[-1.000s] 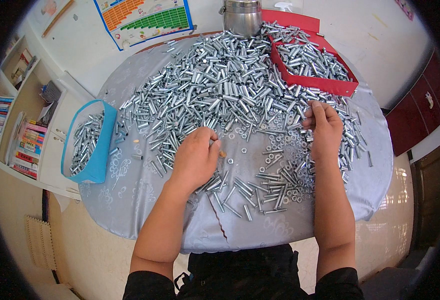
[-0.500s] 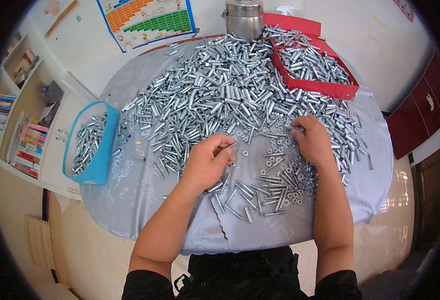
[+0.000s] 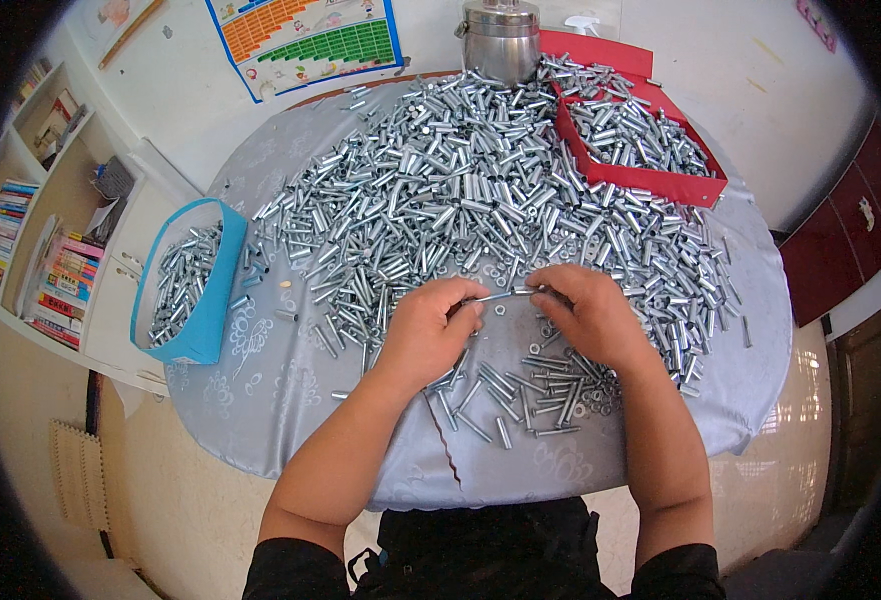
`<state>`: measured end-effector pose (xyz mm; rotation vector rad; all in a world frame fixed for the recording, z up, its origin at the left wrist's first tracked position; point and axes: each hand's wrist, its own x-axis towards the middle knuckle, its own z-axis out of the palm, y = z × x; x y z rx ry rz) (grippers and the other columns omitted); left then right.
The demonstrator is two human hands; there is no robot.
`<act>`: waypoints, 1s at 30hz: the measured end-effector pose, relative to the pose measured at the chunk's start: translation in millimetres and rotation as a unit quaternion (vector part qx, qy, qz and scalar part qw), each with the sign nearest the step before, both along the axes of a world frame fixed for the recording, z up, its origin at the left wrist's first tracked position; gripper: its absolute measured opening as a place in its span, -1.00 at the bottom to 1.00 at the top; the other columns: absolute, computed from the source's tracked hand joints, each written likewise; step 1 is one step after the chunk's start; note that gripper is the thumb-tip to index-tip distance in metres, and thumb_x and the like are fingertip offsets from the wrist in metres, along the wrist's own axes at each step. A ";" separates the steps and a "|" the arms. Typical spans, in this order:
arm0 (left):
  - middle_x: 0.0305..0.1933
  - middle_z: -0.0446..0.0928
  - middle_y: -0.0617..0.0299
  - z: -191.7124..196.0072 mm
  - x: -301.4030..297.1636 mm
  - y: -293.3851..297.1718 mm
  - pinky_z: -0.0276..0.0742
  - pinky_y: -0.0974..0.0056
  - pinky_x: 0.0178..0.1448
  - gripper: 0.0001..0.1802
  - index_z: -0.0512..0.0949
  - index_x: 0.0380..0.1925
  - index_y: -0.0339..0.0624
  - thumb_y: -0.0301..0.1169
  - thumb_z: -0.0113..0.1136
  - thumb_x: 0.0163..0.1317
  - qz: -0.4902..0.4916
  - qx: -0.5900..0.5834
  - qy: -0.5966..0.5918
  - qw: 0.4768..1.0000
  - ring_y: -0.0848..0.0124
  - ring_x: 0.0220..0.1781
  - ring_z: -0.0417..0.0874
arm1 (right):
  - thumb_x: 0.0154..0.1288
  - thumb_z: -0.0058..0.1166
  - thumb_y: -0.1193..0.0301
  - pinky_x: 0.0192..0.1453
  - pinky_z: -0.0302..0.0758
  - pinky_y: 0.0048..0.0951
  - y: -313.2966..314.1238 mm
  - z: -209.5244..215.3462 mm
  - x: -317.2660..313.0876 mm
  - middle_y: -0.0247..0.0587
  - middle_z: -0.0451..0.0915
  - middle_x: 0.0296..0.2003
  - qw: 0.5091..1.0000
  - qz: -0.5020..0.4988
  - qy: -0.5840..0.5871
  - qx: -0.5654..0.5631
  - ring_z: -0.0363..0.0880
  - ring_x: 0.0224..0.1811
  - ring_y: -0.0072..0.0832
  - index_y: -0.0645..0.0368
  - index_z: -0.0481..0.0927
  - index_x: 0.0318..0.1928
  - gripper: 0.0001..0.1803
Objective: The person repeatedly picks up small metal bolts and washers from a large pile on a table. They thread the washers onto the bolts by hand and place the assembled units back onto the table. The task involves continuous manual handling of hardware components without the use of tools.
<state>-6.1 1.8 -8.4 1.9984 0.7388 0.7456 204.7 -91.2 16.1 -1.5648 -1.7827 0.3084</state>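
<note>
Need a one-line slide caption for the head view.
Both hands, left hand and right hand, hold one thin bolt above a heap of metal sleeves.

Your left hand (image 3: 429, 332) and right hand (image 3: 589, 318) meet just below the big heap of metal sleeves (image 3: 481, 200), pinching a thin bolt (image 3: 506, 296) between them. Below the heap, near your wrists, lie loose bolts (image 3: 521, 395). Left of the heap sits a blue bin (image 3: 183, 280); at its upper right, a red tray (image 3: 633, 140).
</note>
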 end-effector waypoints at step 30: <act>-0.30 0.65 0.14 10.6 3.9 -0.5 0.66 0.34 -0.32 -0.76 0.59 -0.08 -0.34 -0.53 0.19 0.25 0.043 -0.270 -0.162 0.948 0.43 -0.38 0.67 | 0.35 0.10 0.36 -0.47 0.41 -0.49 3.6 0.5 4.1 -0.29 0.53 -0.60 0.947 -0.151 0.285 -0.013 0.48 -0.58 -0.59 0.28 0.57 -0.42 -0.75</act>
